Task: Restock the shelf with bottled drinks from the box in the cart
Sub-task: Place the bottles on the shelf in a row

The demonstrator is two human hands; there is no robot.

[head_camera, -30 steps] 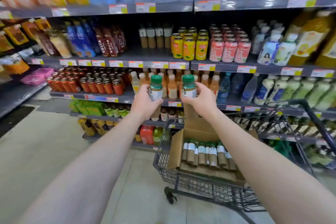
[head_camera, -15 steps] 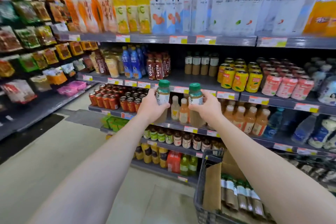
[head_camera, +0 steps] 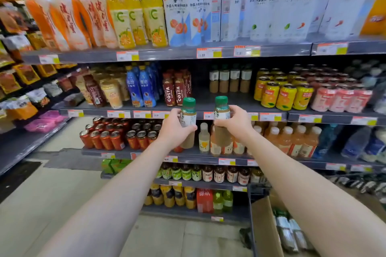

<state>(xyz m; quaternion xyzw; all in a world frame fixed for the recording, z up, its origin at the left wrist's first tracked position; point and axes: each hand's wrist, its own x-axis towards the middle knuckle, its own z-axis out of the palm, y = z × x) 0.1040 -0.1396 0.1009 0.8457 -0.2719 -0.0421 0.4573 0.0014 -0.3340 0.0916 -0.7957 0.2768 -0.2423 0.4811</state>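
My left hand (head_camera: 174, 129) grips a green-capped coffee bottle (head_camera: 188, 110) upright. My right hand (head_camera: 235, 122) grips a second, matching bottle (head_camera: 221, 108) beside it. Both bottles are raised in front of the edge of the middle shelf (head_camera: 208, 103), just below a bare stretch of it. At the back of that stretch stands a row of matching brown bottles (head_camera: 229, 79). The cardboard box (head_camera: 264, 225) sits in the cart (head_camera: 251, 200) at the lower right, with more green-capped bottles (head_camera: 290, 229) inside.
Red Costa bottles (head_camera: 176, 87) stand left of the bare stretch and yellow cans (head_camera: 279, 92) right of it. Tall bottles fill the shelf above (head_camera: 188, 52). Orange drinks and red cans line the shelf below (head_camera: 208, 157). A side rack of snack bags (head_camera: 18, 81) runs along the left.
Both hands have lifted their bottles from above the cart up to the middle shelf's edge. The view has tilted up and moved closer, so the cart has slid to the lower right corner.
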